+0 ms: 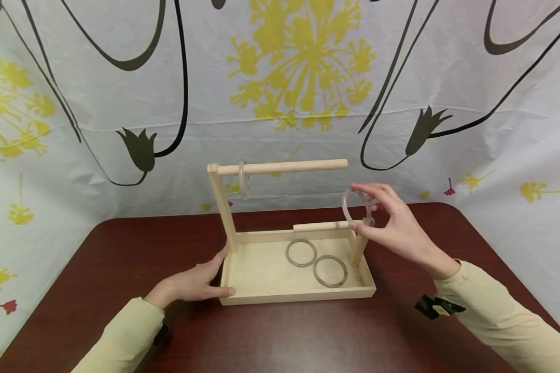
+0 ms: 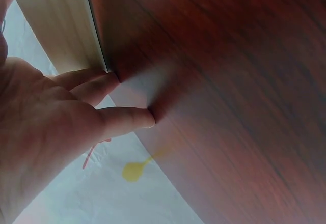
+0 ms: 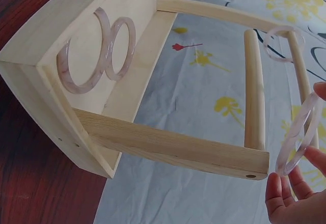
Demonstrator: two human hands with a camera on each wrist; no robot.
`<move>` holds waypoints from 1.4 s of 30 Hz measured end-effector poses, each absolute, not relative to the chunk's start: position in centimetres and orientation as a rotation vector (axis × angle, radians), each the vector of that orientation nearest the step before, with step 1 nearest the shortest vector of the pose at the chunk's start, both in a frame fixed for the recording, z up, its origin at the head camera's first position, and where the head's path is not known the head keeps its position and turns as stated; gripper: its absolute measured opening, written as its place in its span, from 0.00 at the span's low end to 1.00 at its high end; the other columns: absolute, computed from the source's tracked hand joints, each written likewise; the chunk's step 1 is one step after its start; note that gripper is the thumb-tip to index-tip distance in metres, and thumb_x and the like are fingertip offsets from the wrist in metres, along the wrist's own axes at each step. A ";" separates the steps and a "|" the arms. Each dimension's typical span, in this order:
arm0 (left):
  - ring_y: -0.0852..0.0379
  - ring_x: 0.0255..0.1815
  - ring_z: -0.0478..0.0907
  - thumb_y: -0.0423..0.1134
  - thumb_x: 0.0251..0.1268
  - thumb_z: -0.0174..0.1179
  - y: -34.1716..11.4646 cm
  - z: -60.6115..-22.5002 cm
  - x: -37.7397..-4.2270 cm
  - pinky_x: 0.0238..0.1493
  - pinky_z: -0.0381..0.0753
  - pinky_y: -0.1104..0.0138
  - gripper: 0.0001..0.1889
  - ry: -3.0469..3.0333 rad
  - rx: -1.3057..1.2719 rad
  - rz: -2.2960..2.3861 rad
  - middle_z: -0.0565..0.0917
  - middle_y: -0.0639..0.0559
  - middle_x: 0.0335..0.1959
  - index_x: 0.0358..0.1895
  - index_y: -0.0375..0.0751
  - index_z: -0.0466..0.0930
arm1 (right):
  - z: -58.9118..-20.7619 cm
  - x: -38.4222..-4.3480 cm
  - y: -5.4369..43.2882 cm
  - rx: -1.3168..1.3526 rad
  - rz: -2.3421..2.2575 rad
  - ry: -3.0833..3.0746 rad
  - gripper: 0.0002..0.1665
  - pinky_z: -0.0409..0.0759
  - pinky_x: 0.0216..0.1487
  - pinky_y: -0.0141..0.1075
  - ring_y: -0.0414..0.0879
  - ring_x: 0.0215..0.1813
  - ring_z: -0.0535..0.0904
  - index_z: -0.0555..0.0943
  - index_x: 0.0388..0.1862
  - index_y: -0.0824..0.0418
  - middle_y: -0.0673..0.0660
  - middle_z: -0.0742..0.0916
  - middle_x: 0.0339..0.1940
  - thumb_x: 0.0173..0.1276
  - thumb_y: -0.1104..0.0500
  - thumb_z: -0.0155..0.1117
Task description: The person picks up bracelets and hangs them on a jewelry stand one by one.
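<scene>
A light wooden bangle stand [image 1: 261, 299] has a shallow tray base, a tall left post and a short right post, each bearing a horizontal bar. My left hand [image 1: 193, 280] rests against the tray's left end, thumb on the front rim and fingers extended along the side. In my right hand [image 1: 392, 220], thumb and fingers pinch a pale marbled bangle [image 1: 345, 206], held upright above the short post. Another bangle [image 1: 244, 181] hangs on the upper bar [image 1: 289, 166] near its left end. Two more bangles [image 3: 127, 48] lie side by side in the tray.
The stand is on a dark reddish-brown table [image 1: 298, 336]. Behind it hangs a pale cloth [image 1: 280, 140] printed with yellow flowers and dark stems. The lower bar [image 3: 253, 91] and the upper bar both have a free end.
</scene>
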State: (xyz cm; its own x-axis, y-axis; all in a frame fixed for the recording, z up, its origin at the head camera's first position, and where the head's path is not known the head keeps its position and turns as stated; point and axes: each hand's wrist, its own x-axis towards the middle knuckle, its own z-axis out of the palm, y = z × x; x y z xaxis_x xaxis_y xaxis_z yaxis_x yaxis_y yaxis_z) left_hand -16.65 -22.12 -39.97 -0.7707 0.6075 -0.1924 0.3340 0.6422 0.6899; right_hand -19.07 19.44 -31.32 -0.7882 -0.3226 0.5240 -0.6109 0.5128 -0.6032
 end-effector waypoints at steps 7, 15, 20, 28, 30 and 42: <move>0.38 0.75 0.42 0.50 0.67 0.61 -21.9 -40.0 -16.7 0.64 0.50 0.36 0.55 2.462 0.748 0.927 0.38 0.34 0.77 0.76 0.34 0.25 | -30.8 -19.1 19.2 0.730 1.198 -2.420 0.40 0.68 0.48 0.29 0.46 0.46 0.73 0.73 0.67 0.52 0.51 0.74 0.59 0.54 0.66 0.75; 0.38 0.75 0.44 0.51 0.66 0.62 -21.9 -40.1 -16.5 0.65 0.55 0.41 0.55 2.476 0.730 0.931 0.41 0.33 0.76 0.76 0.34 0.26 | -29.9 -20.0 18.8 0.745 1.332 -2.315 0.41 0.69 0.51 0.28 0.45 0.53 0.68 0.72 0.68 0.58 0.53 0.73 0.60 0.54 0.70 0.74; 0.38 0.74 0.47 0.53 0.64 0.63 -21.9 -40.0 -16.5 0.65 0.58 0.44 0.56 2.489 0.726 0.929 0.42 0.33 0.76 0.76 0.34 0.27 | -29.2 -21.0 18.4 0.743 1.392 -2.259 0.42 0.71 0.51 0.28 0.46 0.54 0.68 0.71 0.68 0.61 0.56 0.72 0.59 0.53 0.73 0.72; 0.36 0.73 0.50 0.53 0.64 0.63 -22.0 -39.9 -16.5 0.64 0.60 0.44 0.56 2.487 0.680 0.918 0.43 0.32 0.76 0.76 0.32 0.28 | -26.2 -20.3 15.9 0.796 1.310 -2.219 0.37 0.72 0.51 0.32 0.54 0.54 0.66 0.68 0.66 0.73 0.68 0.71 0.60 0.55 0.75 0.67; 0.36 0.73 0.51 0.53 0.64 0.63 -21.9 -39.9 -16.5 0.64 0.60 0.45 0.56 2.489 0.675 0.915 0.44 0.31 0.75 0.75 0.31 0.29 | -26.0 -20.5 15.5 0.815 1.257 -2.218 0.38 0.71 0.51 0.33 0.55 0.53 0.67 0.68 0.66 0.73 0.69 0.71 0.59 0.54 0.76 0.68; 0.37 0.72 0.55 0.52 0.62 0.65 -21.7 -39.9 -16.5 0.64 0.61 0.46 0.56 2.503 0.672 0.924 0.47 0.29 0.74 0.75 0.28 0.32 | -28.7 -24.6 15.2 1.009 1.069 -2.178 0.39 0.70 0.52 0.46 0.53 0.59 0.68 0.73 0.65 0.64 0.64 0.71 0.60 0.52 0.70 0.75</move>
